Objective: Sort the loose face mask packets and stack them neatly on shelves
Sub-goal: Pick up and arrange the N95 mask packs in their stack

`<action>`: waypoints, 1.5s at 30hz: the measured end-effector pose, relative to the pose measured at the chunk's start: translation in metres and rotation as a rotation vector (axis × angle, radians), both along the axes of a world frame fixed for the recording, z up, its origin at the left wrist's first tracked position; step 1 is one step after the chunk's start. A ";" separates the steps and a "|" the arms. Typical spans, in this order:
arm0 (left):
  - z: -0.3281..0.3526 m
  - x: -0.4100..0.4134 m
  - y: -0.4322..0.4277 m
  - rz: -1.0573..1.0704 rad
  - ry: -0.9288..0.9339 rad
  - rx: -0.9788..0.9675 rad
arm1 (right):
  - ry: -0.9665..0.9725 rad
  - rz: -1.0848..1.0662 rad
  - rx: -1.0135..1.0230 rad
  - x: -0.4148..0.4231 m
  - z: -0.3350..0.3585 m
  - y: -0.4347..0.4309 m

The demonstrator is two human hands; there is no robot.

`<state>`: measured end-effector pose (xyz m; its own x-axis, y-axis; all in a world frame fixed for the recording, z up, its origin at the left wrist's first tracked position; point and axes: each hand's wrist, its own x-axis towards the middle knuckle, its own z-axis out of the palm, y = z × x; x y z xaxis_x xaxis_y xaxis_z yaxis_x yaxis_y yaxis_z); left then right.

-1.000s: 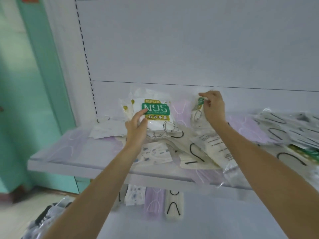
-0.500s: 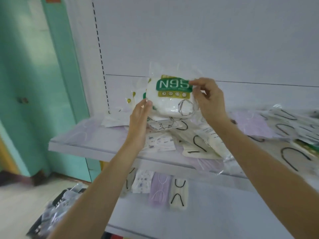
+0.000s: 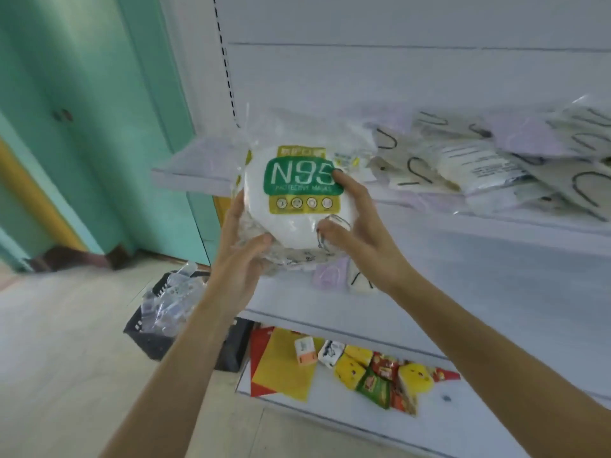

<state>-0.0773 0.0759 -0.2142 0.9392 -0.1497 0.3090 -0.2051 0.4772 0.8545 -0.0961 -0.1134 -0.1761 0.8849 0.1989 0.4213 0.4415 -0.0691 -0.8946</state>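
A stack of white N95 mask packets (image 3: pixel 291 209) with a green and yellow label is held in front of the upper shelf's (image 3: pixel 191 170) left end. My left hand (image 3: pixel 241 249) grips the stack's lower left edge, thumb on the front. My right hand (image 3: pixel 360 233) holds its right side, thumb on the label and fingers curled at the bottom. Several loose mask packets (image 3: pixel 469 166) with black ear loops lie jumbled on the upper shelf to the right. On the shelf below, a lilac packet (image 3: pixel 327 276) and a white one show partly behind my right hand.
A black basket (image 3: pixel 158 338) with clear wrappers stands on the floor by the shelf's left end. The bottom shelf (image 3: pixel 463 424) carries red and yellow cards and several small snack packs (image 3: pixel 373 375). A teal wall (image 3: pixel 99 110) runs along the left.
Both hands have lifted the N95 stack off the upper shelf and brought it down and toward me. My view has dropped and turned, so the floor and bottom shelf now show.
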 end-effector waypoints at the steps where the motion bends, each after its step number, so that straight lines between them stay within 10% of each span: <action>1: -0.016 -0.010 0.004 -0.046 0.034 0.011 | 0.057 0.032 0.009 -0.012 -0.017 0.002; 11: -0.135 -0.052 -0.049 -0.238 0.776 0.315 | 0.585 -0.144 0.085 -0.074 -0.161 -0.045; 19: -0.201 0.009 -0.159 -0.377 0.854 0.603 | 0.793 -0.401 0.206 -0.050 -0.229 -0.135; 26: -0.232 0.107 -0.270 -0.311 0.538 0.640 | 0.533 -0.543 0.086 0.043 -0.267 -0.244; 31: -0.294 0.133 -0.312 -0.262 0.409 1.018 | 0.854 -0.471 -0.247 0.097 -0.330 -0.280; 36: -0.303 0.147 -0.326 -0.161 0.211 0.955 | 0.679 -0.506 -0.452 0.117 -0.357 -0.292; 45: -0.288 0.177 -0.342 0.102 -0.252 1.685 | 0.695 -0.493 -0.640 0.190 -0.336 -0.304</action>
<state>0.0998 -0.2660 -0.5023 0.9211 -0.3890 0.0145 -0.3744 -0.8753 0.3060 0.0944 -0.4173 -0.5117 0.9340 -0.2416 -0.2633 -0.3573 -0.6474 -0.6732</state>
